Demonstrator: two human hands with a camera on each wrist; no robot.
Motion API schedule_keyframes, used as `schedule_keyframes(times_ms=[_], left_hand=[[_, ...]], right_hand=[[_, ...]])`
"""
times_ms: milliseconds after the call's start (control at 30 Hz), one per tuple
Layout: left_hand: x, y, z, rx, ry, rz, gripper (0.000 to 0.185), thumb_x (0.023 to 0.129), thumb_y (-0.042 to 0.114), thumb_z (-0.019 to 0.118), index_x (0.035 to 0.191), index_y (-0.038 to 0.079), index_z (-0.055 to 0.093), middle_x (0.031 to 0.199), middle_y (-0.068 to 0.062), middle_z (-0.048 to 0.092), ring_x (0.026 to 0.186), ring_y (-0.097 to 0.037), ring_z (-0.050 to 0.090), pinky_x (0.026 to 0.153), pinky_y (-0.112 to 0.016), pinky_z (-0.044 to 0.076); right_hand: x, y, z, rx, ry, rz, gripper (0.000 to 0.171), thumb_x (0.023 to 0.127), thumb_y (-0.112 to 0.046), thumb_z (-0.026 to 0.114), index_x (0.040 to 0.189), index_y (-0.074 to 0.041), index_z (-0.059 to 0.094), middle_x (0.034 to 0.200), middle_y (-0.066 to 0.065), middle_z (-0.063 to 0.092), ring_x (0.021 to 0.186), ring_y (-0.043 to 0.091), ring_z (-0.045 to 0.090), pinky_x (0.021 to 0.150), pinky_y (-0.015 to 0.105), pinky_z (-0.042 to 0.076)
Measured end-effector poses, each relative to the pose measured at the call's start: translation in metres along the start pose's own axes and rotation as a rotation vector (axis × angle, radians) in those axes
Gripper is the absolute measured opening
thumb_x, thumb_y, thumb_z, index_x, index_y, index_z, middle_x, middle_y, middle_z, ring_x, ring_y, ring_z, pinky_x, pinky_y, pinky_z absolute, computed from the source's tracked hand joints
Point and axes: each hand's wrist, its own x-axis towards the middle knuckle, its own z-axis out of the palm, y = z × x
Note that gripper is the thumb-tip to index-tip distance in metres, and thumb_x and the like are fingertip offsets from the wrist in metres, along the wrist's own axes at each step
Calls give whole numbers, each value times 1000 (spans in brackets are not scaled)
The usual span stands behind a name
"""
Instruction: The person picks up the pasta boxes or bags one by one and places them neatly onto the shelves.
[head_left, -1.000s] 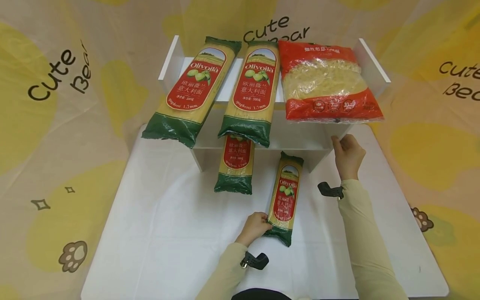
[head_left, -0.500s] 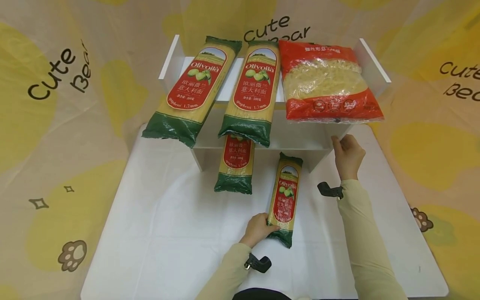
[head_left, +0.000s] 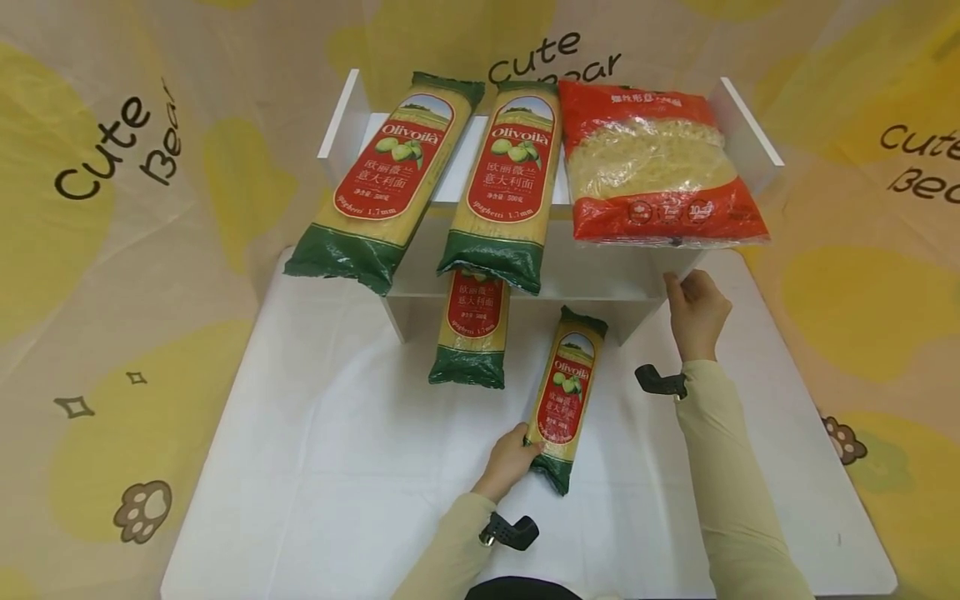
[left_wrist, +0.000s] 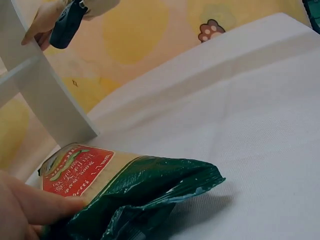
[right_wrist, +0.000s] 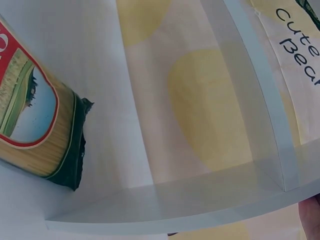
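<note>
My left hand [head_left: 506, 462] grips the left edge of a spaghetti pack [head_left: 564, 392] near its green lower end. In the left wrist view, the thumb [left_wrist: 45, 205] lies on the pack beside that green end [left_wrist: 150, 185]. The pack is slanted, its far end close to the foot of the white shelf unit [head_left: 592, 267]. My right hand [head_left: 697, 312] holds the front edge of the unit's right side panel with thumb and curled fingers. From the right wrist, the pack's far end [right_wrist: 70, 145] shows below the shelf board, with a bit of the hand [right_wrist: 311, 215] at the frame edge.
Two more spaghetti packs [head_left: 397, 167] [head_left: 504, 167] and a red bag of spiral pasta [head_left: 648, 167] lie on the top shelf, overhanging its front. Another spaghetti pack [head_left: 472, 333] sticks out from the level below. A white cloth [head_left: 330, 500] covers the table; a patterned curtain [head_left: 247, 167] hangs behind.
The held spaghetti pack's near end has swung left, so it slants more. My left hand shifted right over the pack, then back left with it. The right hand stays on the panel.
</note>
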Motion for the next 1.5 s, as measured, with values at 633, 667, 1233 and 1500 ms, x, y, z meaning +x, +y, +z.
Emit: schedule_keyframes(times_ms=[633, 667, 1233, 1500], left_hand=[[-7, -5, 0, -12, -43, 20, 44, 74, 25, 80, 101, -1, 59, 82, -3, 59, 74, -16, 55, 64, -34, 46], [-7, -6, 1, -2, -42, 34, 42, 74, 24, 79, 101, -1, 59, 82, -3, 59, 74, -16, 55, 64, -34, 46], [-27, 1, -13, -227, -26, -7, 47, 75, 11, 75, 116, -2, 57, 92, -5, 62, 79, -17, 56, 68, -33, 48], [-42, 2, -23, -250, -91, 16, 44, 73, 11, 75, 112, -2, 59, 86, -4, 63, 74, -15, 55, 63, -30, 46]], right_hand=[[-1, 1, 1, -9, -4, -13, 29, 90, -18, 64, 104, 8, 65, 105, 20, 67, 97, 29, 65, 82, 28, 52], [-1, 1, 1, -11, -3, -13, 29, 90, -18, 65, 104, 8, 65, 105, 20, 67, 97, 29, 65, 82, 27, 52], [0, 0, 1, -3, 5, -11, 27, 89, -16, 64, 102, 7, 66, 102, 19, 68, 95, 30, 66, 79, 20, 51], [0, 1, 1, -18, 9, -20, 26, 89, -15, 64, 101, 8, 66, 100, 19, 68, 92, 32, 66, 73, 9, 45]])
